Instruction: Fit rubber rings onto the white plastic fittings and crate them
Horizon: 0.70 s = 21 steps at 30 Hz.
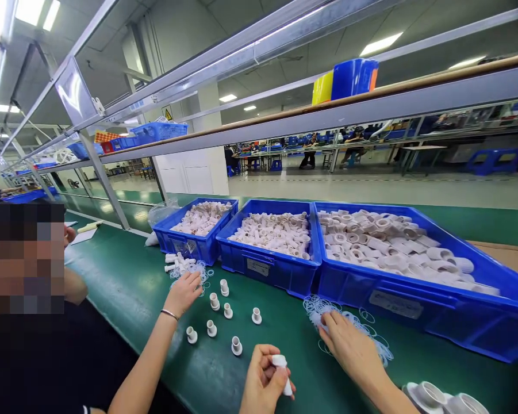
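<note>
My left hand (265,382), at the bottom centre, is closed around a white plastic fitting (280,361). To its right, my right hand (349,345) reaches onto a pile of thin light-blue rings (377,339), its fingertips on the rings; whether they pinch one is hidden. Several small white flanged fittings (237,346) stand upright on the green table (207,374), left of and beyond my left hand. Larger white fittings (431,395) lie at the bottom right edge.
Three blue bins of white parts (259,267) stand in a row behind the hands. At the left a person's hand (183,296) touches a second ring pile (204,275) beside small white parts (179,261). A shelf (284,118) spans above.
</note>
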Each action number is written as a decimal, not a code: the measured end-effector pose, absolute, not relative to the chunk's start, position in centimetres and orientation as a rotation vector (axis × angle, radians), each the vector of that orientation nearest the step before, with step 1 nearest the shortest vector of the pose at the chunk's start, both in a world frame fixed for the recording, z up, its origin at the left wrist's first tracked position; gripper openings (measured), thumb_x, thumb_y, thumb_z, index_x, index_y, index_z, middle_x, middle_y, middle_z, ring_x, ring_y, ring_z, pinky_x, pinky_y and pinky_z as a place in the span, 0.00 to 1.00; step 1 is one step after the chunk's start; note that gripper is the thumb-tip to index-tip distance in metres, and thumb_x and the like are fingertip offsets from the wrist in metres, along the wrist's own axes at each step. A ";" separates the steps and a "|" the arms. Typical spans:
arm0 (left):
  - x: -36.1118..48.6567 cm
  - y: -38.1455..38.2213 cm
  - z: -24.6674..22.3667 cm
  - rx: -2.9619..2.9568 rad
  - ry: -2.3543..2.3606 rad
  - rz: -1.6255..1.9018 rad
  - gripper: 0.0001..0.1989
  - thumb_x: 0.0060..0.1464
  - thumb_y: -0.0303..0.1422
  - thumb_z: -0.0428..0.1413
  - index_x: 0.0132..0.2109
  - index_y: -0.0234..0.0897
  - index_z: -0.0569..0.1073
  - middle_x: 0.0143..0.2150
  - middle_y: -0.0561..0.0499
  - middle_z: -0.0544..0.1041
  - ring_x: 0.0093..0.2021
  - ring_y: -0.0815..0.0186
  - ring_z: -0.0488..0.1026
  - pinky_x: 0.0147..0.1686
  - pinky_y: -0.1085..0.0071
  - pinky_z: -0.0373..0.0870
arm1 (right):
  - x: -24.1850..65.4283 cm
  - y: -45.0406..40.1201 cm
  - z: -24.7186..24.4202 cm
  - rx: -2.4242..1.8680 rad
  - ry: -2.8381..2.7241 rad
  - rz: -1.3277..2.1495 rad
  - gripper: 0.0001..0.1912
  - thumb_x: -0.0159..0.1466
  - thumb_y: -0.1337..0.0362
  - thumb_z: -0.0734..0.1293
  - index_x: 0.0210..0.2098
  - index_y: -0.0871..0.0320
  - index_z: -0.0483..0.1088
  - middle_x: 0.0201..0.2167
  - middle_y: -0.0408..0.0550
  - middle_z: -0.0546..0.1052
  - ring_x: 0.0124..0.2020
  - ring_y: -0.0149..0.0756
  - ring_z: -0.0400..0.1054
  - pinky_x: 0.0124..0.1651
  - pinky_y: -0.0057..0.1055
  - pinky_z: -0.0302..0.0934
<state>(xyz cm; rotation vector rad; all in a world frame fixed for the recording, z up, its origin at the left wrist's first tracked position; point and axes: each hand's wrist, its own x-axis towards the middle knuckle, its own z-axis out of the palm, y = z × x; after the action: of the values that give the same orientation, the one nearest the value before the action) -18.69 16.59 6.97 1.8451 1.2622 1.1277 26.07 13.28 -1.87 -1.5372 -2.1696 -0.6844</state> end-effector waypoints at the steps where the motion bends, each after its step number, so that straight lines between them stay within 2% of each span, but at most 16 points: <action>1: -19.2 17.1 6.8 1.829 1.278 1.130 0.08 0.48 0.23 0.58 0.24 0.37 0.71 0.34 0.54 0.73 0.60 0.52 0.64 0.60 0.51 0.50 | 25.9 13.1 -1.9 -1.546 -2.177 -0.692 0.16 0.71 0.66 0.53 0.32 0.58 0.69 0.31 0.51 0.73 0.33 0.41 0.71 0.30 0.32 0.57; 4: -20.0 18.6 6.6 1.745 1.295 1.119 0.15 0.51 0.23 0.56 0.19 0.35 0.66 0.25 0.55 0.65 0.55 0.54 0.67 0.54 0.51 0.57 | 25.5 12.9 -1.8 -1.547 -2.211 -0.692 0.16 0.71 0.65 0.54 0.32 0.58 0.69 0.30 0.49 0.72 0.33 0.40 0.70 0.31 0.33 0.57; 6: -19.7 18.9 6.9 1.661 1.286 1.119 0.16 0.56 0.29 0.56 0.20 0.35 0.67 0.24 0.55 0.65 0.50 0.58 0.70 0.51 0.53 0.63 | 25.4 12.9 -1.7 -1.522 -2.232 -0.689 0.16 0.71 0.64 0.54 0.32 0.58 0.69 0.30 0.49 0.72 0.33 0.41 0.70 0.31 0.33 0.56; 8: -18.4 18.2 7.1 1.561 1.262 1.129 0.13 0.59 0.37 0.56 0.28 0.34 0.71 0.30 0.53 0.71 0.44 0.62 0.72 0.48 0.58 0.70 | 25.4 12.9 -1.8 -1.503 -2.261 -0.681 0.16 0.71 0.65 0.54 0.32 0.58 0.69 0.30 0.49 0.72 0.32 0.40 0.70 0.29 0.33 0.55; 10: -15.7 16.2 6.7 1.460 1.225 1.133 0.14 0.60 0.43 0.56 0.40 0.34 0.74 0.39 0.49 0.76 0.42 0.63 0.73 0.44 0.60 0.74 | 25.4 12.8 -1.9 -1.499 -2.290 -0.665 0.16 0.71 0.66 0.54 0.31 0.57 0.68 0.29 0.48 0.71 0.31 0.39 0.70 0.29 0.32 0.54; 12: -11.9 13.1 5.6 1.365 1.177 1.127 0.17 0.61 0.44 0.55 0.49 0.35 0.73 0.46 0.46 0.76 0.43 0.63 0.74 0.43 0.60 0.75 | 25.3 12.6 -1.9 -1.500 -2.295 -0.641 0.16 0.71 0.66 0.54 0.31 0.57 0.68 0.29 0.48 0.71 0.31 0.39 0.70 0.29 0.31 0.55; 14: -7.7 9.5 4.1 1.266 1.115 1.112 0.17 0.61 0.43 0.54 0.51 0.37 0.72 0.49 0.46 0.75 0.44 0.63 0.74 0.44 0.61 0.76 | 25.1 12.2 -1.7 -1.478 -2.290 -0.604 0.15 0.72 0.65 0.54 0.34 0.57 0.68 0.31 0.48 0.72 0.32 0.38 0.71 0.30 0.31 0.57; 17: -2.2 5.0 1.9 1.158 1.025 1.093 0.19 0.59 0.45 0.56 0.51 0.36 0.72 0.45 0.46 0.76 0.41 0.63 0.75 0.41 0.62 0.76 | 24.7 12.0 -1.6 -1.388 -2.321 -0.550 0.15 0.73 0.64 0.53 0.39 0.56 0.69 0.33 0.48 0.73 0.34 0.38 0.71 0.32 0.31 0.60; 21: 1.3 2.5 0.2 1.055 0.932 1.104 0.26 0.51 0.51 0.61 0.48 0.33 0.73 0.36 0.46 0.77 0.33 0.64 0.76 0.35 0.66 0.75 | 24.2 12.3 -2.0 -1.311 -2.338 -0.487 0.18 0.73 0.64 0.51 0.34 0.56 0.69 0.30 0.47 0.72 0.32 0.38 0.71 0.30 0.31 0.59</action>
<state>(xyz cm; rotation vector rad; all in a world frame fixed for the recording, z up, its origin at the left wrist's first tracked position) 1.25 2.47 0.24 1.0546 0.9318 1.1043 24.19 12.31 -2.00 -1.3108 -2.3382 -0.4874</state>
